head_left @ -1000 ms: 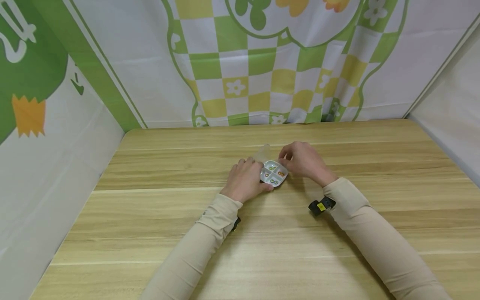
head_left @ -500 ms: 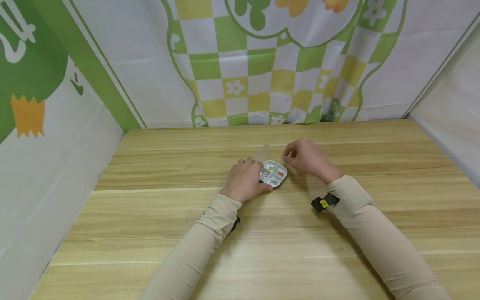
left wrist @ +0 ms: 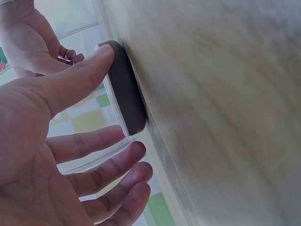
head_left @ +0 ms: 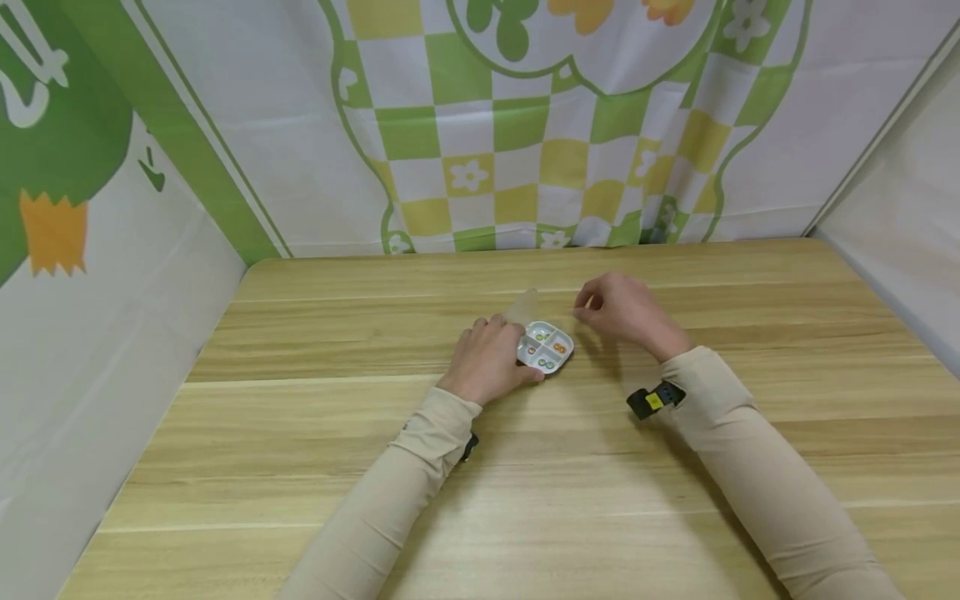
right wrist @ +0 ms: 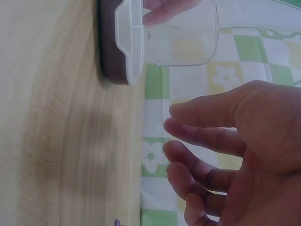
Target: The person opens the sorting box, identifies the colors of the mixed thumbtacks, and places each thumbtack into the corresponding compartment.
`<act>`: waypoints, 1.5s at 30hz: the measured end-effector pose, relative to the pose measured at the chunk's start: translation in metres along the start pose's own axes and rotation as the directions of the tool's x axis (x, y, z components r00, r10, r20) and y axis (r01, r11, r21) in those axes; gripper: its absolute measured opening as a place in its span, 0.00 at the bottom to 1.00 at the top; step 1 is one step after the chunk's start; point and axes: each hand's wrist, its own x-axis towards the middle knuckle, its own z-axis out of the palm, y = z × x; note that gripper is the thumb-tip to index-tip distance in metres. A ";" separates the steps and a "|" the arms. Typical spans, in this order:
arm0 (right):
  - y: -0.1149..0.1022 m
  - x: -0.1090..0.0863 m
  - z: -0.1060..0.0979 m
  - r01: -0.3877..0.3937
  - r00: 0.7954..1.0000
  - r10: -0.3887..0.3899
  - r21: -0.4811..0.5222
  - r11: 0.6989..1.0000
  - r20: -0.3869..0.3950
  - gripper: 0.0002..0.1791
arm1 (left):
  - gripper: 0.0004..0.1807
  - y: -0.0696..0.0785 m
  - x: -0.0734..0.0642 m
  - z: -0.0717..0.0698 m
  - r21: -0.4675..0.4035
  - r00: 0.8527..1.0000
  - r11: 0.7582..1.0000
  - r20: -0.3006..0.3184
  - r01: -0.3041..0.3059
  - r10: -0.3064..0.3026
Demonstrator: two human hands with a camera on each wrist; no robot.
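A small pill box [head_left: 545,347] with four white compartments sits on the wooden table, its clear lid [right wrist: 186,44] swung up. Its outer shell [left wrist: 126,89] is dark brown. Small ring-shaped pieces, green and orange among them, lie in the compartments. My left hand [head_left: 487,360] holds the box from the left, thumb on the near side and index finger by the lid side. To the right of the box, my right hand [head_left: 626,312] hovers over the table with fingers loosely bent. In the right wrist view nothing shows between its thumb and fingers.
The wooden table [head_left: 300,467] reaches back to a green, white and yellow checked curtain [head_left: 517,167]. White cloth walls stand at both sides. A tiny purple tip [right wrist: 117,222] shows at the lower edge of the right wrist view.
My right hand has drawn away from the box's right edge, moving right and slightly back. The left hand and the box stay in place.
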 end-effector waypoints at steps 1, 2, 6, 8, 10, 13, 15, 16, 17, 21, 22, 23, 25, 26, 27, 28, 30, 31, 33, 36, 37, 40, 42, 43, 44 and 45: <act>0.000 0.000 -0.001 -0.001 1.000 0.001 0.002 1.000 0.001 0.07 | 0.33 0.000 0.000 0.000 0.000 1.000 1.000 0.000 0.000 0.000; 0.001 0.000 -0.001 -0.003 1.000 0.003 0.001 1.000 0.000 0.07 | 0.33 0.000 0.000 0.000 0.000 1.000 1.000 0.000 0.001 -0.001; 0.004 -0.001 -0.004 -0.011 1.000 0.011 -0.006 1.000 -0.003 0.07 | 0.33 0.000 0.000 -0.001 0.005 1.000 1.000 -0.001 -0.001 0.001; 0.006 -0.001 -0.005 -0.017 1.000 0.017 -0.012 1.000 -0.006 0.07 | 0.33 0.000 -0.001 -0.001 0.007 1.000 1.000 -0.002 -0.003 0.003; 0.007 -0.001 -0.007 -0.021 1.000 0.021 -0.017 1.000 -0.008 0.07 | 0.34 -0.001 -0.001 -0.001 0.001 1.000 1.000 -0.001 -0.004 0.004; 0.008 -0.001 -0.008 -0.030 1.000 0.030 -0.019 0.999 -0.008 0.08 | 0.34 -0.001 0.000 -0.001 -0.008 1.000 1.000 -0.002 -0.004 0.004; 0.009 -0.001 -0.009 -0.037 0.999 0.037 -0.021 0.999 -0.008 0.08 | 0.34 -0.001 0.000 -0.001 -0.019 1.000 1.000 0.000 -0.003 0.003; 0.009 -0.001 -0.009 -0.039 0.999 0.039 -0.024 0.999 -0.007 0.08 | 0.34 -0.001 0.000 -0.001 -0.024 1.000 1.000 0.001 -0.002 0.002; 0.009 -0.001 -0.010 -0.043 0.999 0.043 -0.026 0.999 -0.006 0.08 | 0.34 -0.001 0.000 -0.001 -0.029 1.000 1.000 0.003 0.000 0.000; 0.011 -0.002 -0.012 -0.053 0.999 0.053 -0.037 0.998 -0.012 0.08 | 0.35 -0.001 0.000 -0.001 -0.049 1.000 0.999 0.014 0.007 -0.006; 0.011 -0.002 -0.012 -0.054 0.998 0.053 -0.040 0.998 -0.016 0.08 | 0.35 -0.001 -0.001 -0.001 -0.054 1.000 0.999 0.015 0.008 -0.008; 0.012 -0.002 -0.013 -0.057 0.998 0.056 -0.043 0.997 -0.018 0.08 | 0.35 -0.001 0.000 -0.001 -0.057 1.000 0.998 0.017 0.010 -0.009; 0.014 -0.002 -0.013 -0.063 0.998 0.062 -0.047 0.997 -0.019 0.08 | 0.35 -0.001 0.000 -0.001 -0.060 1.000 0.998 0.016 0.010 -0.009; 0.014 -0.002 -0.014 -0.064 0.998 0.063 -0.047 0.997 -0.017 0.09 | 0.35 -0.001 0.000 -0.001 -0.062 1.000 0.998 0.016 0.011 -0.010; 0.014 -0.002 -0.014 -0.067 0.998 0.066 -0.049 0.997 -0.016 0.09 | 0.35 -0.001 -0.001 -0.001 -0.063 1.000 0.998 0.017 0.010 -0.009; 0.015 -0.002 -0.014 -0.072 0.997 0.071 -0.050 0.996 -0.014 0.09 | 0.35 -0.001 -0.001 -0.001 -0.063 1.000 0.998 0.016 0.010 -0.009; 0.016 -0.002 -0.015 -0.081 0.997 0.081 -0.052 0.995 -0.009 0.09 | 0.35 -0.001 -0.001 -0.001 -0.064 1.000 0.998 0.016 0.010 -0.009; 0.017 -0.002 -0.015 -0.085 0.996 0.085 -0.050 0.995 -0.008 0.09 | 0.35 -0.001 -0.001 -0.001 -0.065 1.000 0.998 0.016 0.010 -0.009; 0.019 -0.002 -0.016 -0.093 0.996 0.093 -0.051 0.994 -0.009 0.10 | 0.35 -0.001 -0.001 -0.001 -0.066 1.000 0.998 0.015 0.010 -0.009; 0.024 -0.003 -0.018 -0.110 0.994 0.109 -0.056 0.992 -0.019 0.10 | 0.35 -0.001 -0.001 -0.001 -0.067 1.000 0.998 0.015 0.010 -0.009; 0.025 -0.004 -0.019 -0.115 0.993 0.114 -0.060 0.992 -0.024 0.10 | 0.35 -0.001 -0.001 -0.001 -0.066 1.000 0.998 0.015 0.009 -0.008; 0.030 -0.004 -0.020 -0.138 0.990 0.136 -0.071 0.988 -0.033 0.11 | 0.36 -0.001 -0.001 -0.001 -0.066 1.000 0.998 0.015 0.007 -0.006; 0.032 -0.005 -0.021 -0.154 0.988 0.151 -0.075 0.985 -0.035 0.11 | 0.35 0.000 -0.001 -0.001 -0.067 1.000 0.998 0.014 0.007 -0.006; 0.034 -0.005 -0.022 -0.162 0.987 0.159 -0.077 0.984 -0.034 0.12 | 0.35 0.000 -0.002 -0.001 -0.067 1.000 0.998 0.014 0.007 -0.006; 0.035 -0.005 -0.022 -0.169 0.985 0.167 -0.077 0.983 -0.033 0.12 | 0.36 0.000 -0.002 -0.001 -0.068 1.000 0.998 0.014 0.007 -0.006; 0.036 -0.005 -0.022 -0.176 0.984 0.175 -0.077 0.981 -0.030 0.12 | 0.36 0.000 -0.002 -0.001 -0.068 1.000 0.998 0.014 0.007 -0.006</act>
